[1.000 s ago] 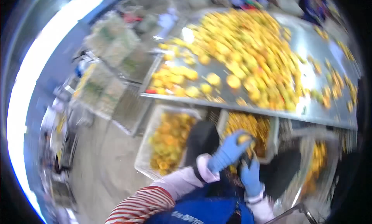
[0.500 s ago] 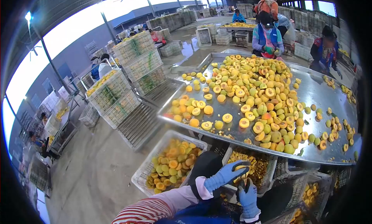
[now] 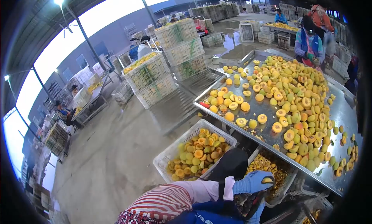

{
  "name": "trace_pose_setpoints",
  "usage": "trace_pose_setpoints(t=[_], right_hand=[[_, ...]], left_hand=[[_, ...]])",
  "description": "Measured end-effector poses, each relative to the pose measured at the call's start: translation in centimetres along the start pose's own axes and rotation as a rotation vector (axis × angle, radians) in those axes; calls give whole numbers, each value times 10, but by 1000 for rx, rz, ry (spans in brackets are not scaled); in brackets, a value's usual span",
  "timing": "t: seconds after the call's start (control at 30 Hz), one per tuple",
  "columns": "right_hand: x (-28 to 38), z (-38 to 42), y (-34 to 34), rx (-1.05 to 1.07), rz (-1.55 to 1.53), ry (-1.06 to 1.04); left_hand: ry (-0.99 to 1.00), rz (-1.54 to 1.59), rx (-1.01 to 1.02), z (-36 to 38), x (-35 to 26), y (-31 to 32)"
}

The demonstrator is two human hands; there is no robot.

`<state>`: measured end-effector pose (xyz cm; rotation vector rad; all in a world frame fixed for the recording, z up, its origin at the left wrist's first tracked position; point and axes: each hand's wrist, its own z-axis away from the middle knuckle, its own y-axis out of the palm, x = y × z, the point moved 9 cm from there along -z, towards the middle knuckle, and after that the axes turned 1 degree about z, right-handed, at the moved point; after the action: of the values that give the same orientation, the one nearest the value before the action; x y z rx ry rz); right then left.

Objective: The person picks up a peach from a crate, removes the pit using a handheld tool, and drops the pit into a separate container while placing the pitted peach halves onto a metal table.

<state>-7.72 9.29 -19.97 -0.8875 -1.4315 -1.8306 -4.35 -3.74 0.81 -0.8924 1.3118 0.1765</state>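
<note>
room above left crate (image 3: 160, 162) — table rim (image 3: 267, 148) beyond

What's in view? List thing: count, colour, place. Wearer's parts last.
Metal table: one, silver, right
Fruit, mostly halved: too many to count, yellow-orange to green, heaped on table
Red object: one, red, table's left corner
Fruit crate: one, whitish, floor, lower centre
Small pieces: many, yellow-brown, in a crate right of that
Stacked crates: at least five, whitish, upper centre-left
Co-worker: one, blue vest, table's far side
Other people: several, mixed colours, background
Floor: one, grey, left
Left hand: one, blue glove, lower centre-right, holding yellow fruit piece
Right hand: one, blue glove, bottom edge, partly hidden
</note>
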Motion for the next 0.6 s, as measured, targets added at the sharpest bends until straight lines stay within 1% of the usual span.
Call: trace_pose_setpoints(t=[0.03, 0.1, 0.17, 0.27, 0.3, 0.33, 0.37, 0.4, 0.43, 0.47, 0.53, 0.6], right_hand=[[4, 2, -3, -1, -8, -4], [31, 4, 13, -9, -31, -9], [51, 2, 29, -30, -61, -16], [27, 2, 38, -129, -503, 242], [34, 6, 38, -150, -522, 249], [47, 9, 44, -152, -479, 221], [62, 15, 47, -178, -410, 185], [80, 17, 50, -204, -295, 134], [98, 15, 47, -219, -147, 78], [115, 12, 44, -236, 15, 32], [131, 6, 29, -119, 538, -37], [144, 11, 24, -226, 810, -157]], left_hand=[[57, -11, -27, 0, -4, 1], [165, -34, -75, 1, -16, -4], [186, -82, -103, 1, -14, 0], [219, -120, -60, 2, -19, 6], [265, -46, -46, 3, -21, 6], [299, -57, -27, 0, -23, 6], [212, 35, -33, -4, -25, 3], [250, 105, -25, -5, -34, -1], [251, 170, -21, -11, -27, 6], [-55, 359, 135, -16, -12, 17], [-133, 530, 224, -24, -3, 30], [-145, 625, 214, -24, -2, 42]])
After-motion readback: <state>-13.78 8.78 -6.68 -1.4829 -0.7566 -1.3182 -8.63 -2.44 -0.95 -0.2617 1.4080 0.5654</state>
